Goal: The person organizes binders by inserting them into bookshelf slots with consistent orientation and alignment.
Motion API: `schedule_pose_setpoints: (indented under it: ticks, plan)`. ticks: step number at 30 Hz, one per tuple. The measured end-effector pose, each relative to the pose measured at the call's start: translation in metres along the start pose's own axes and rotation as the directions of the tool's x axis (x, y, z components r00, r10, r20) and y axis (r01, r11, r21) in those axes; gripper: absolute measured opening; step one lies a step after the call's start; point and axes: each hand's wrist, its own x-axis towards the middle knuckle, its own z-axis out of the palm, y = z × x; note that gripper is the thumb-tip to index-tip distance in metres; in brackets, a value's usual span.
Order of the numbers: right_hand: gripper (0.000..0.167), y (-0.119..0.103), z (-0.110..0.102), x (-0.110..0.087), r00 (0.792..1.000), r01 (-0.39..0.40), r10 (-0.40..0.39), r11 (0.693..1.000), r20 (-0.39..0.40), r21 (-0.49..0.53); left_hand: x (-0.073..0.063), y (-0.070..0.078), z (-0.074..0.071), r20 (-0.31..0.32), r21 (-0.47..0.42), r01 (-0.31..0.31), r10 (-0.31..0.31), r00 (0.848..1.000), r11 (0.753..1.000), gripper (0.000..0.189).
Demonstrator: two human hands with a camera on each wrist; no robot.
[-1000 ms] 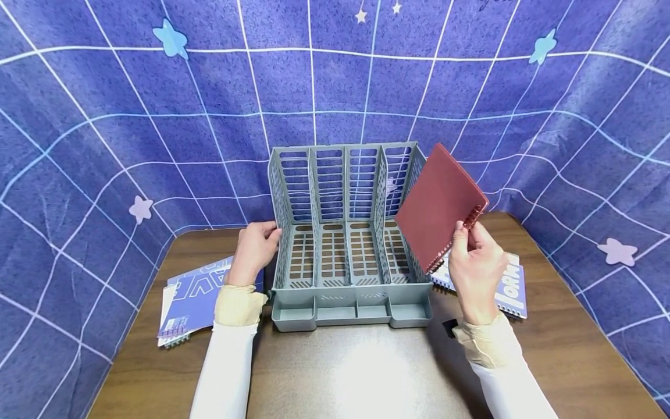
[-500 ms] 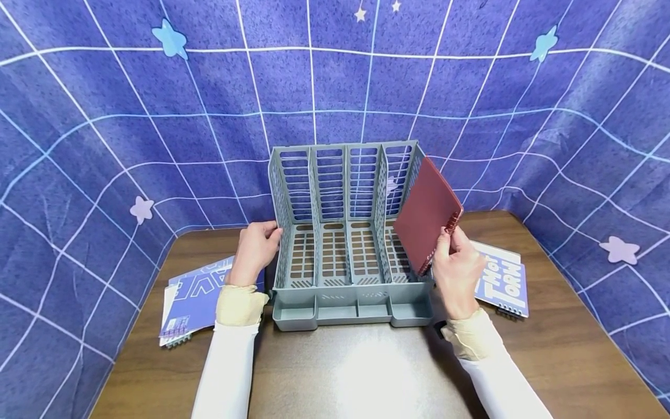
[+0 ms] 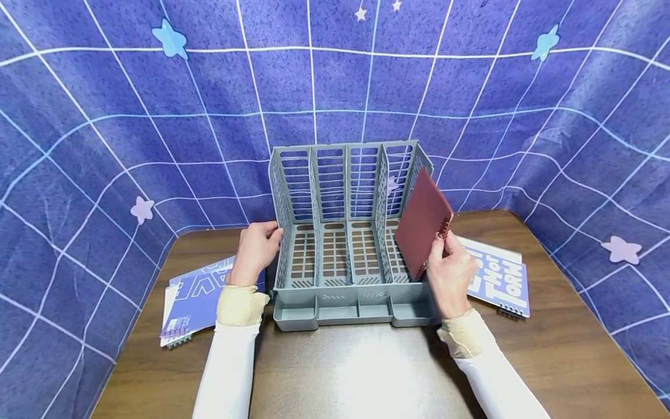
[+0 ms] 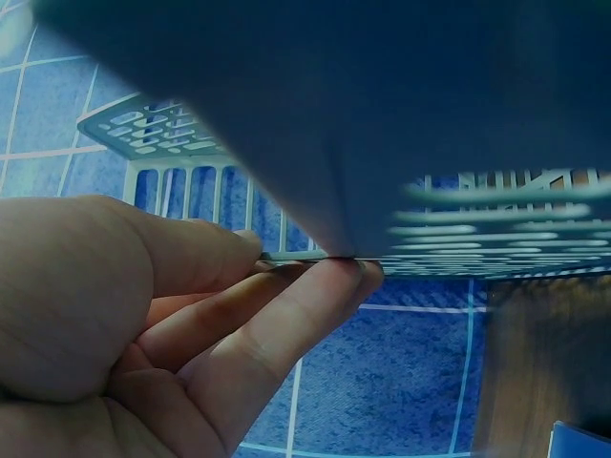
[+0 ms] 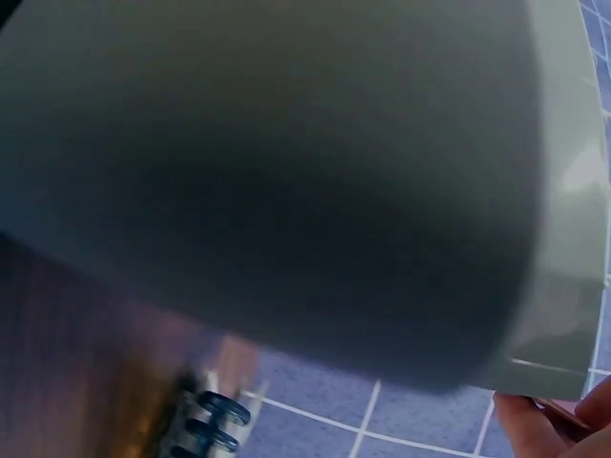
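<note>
A grey-green desktop file organizer (image 3: 340, 295) with upright slotted dividers stands mid-table in the head view. My left hand (image 3: 256, 250) pinches the edge of its left side wall between thumb and fingers, which the left wrist view shows close up. With thumb and fingers my right hand (image 3: 451, 272) holds a dark red spiral notebook (image 3: 421, 224) by its coil-bound edge. The notebook stands tilted inside the rightmost compartment, along the right wall. In the right wrist view a blurred grey surface (image 5: 286, 191) fills most of the picture; only fingertips (image 5: 530, 429) show at the lower right.
Several blue-and-white spiral notebooks (image 3: 196, 299) lie stacked left of the organizer, partly under the left forearm. More blue-and-white notebooks (image 3: 499, 279) lie to the right. Small open trays (image 3: 295, 308) line the organizer's front. A blue grid-patterned cloth (image 3: 335, 87) hangs behind the wooden table (image 3: 314, 372).
My right hand has moved left and down with the red notebook, from above the organizer's right side into the rightmost compartment. My left hand stays on the left wall.
</note>
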Motion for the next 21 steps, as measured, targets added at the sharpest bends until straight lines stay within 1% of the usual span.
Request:
schedule_pose_setpoints:
  ticks: [4,9,15,21]
  plan:
    - [0.015,0.0037,0.0034,-0.0018,1.0,-0.004,0.004,1.0,-0.004,-0.008,-0.0004,0.0004,-0.0004,0.003,-0.003,0.003,-0.003,1.0,1.0,0.019]
    - [0.018,0.0048,0.0049,-0.0021,1.0,-0.011,0.011,1.0,-0.009,-0.004,0.0,0.0007,-0.0004,-0.007,-0.003,-0.01,0.01,1.0,1.0,0.019]
    - [0.019,0.0038,0.0052,-0.0036,0.999,-0.031,0.031,0.999,0.028,-0.014,-0.0012,-0.0001,-0.0005,-0.02,0.01,-0.018,0.018,1.0,1.0,0.018]
    - [0.017,0.0045,0.0057,-0.005,0.996,-0.065,0.065,0.998,0.055,-0.003,-0.0011,-0.0002,-0.0002,-0.023,0.002,-0.022,0.022,0.999,1.0,0.017]
